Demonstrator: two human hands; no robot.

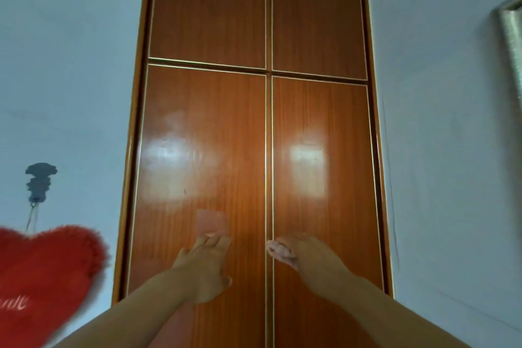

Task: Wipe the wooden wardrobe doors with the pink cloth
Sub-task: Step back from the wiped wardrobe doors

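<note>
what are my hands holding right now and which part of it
No pink cloth shows in either hand. The left hand lies flat on the left lower door; the right hand curls its fingers at the seam between the doors, possibly gripping the right door's edge.

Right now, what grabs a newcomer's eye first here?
The tall glossy wardrobe fills the centre, with glare patches on both lower doors. Both hands reach to it: the left hand flat on the left door, the right hand curled at the middle seam. A red heart cushion hangs on the wall at lower left.
</note>
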